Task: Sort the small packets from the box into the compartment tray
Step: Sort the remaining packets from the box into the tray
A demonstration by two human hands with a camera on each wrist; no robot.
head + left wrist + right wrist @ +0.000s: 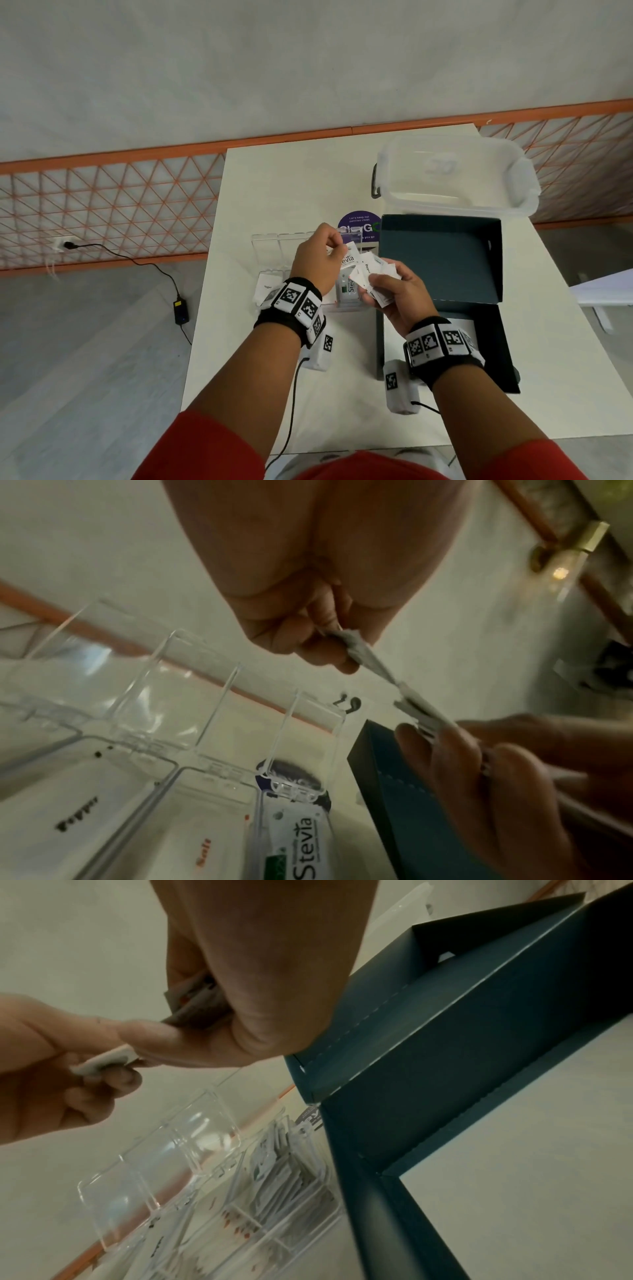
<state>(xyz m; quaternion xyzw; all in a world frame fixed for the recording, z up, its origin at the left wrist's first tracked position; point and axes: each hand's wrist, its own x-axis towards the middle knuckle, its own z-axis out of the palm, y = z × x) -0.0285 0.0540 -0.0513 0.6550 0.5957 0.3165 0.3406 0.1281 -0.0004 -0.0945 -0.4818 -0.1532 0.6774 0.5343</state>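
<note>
My left hand [337,248] pinches one white Stevia packet [348,262] by its end, above the clear compartment tray [274,250]. My right hand [376,286] grips a fanned bunch of white packets [375,272] beside it, over the left wall of the dark teal box [442,260]. From the left wrist, the pinched packet [363,653] meets the bunch [421,715] edge on. Tray compartments hold Pepper [77,815], Salt [204,852] and Stevia packets [301,840]. In the right wrist view the right hand [205,1010] and left hand [113,1066] hover over the tray [205,1150].
A clear lidded plastic container [455,171] stands behind the box on the white table [274,178]. A purple round sign [359,221] stands behind the tray. White paper [603,287] lies off the table's right edge. A cable and power adapter [181,310] lie on the floor at left.
</note>
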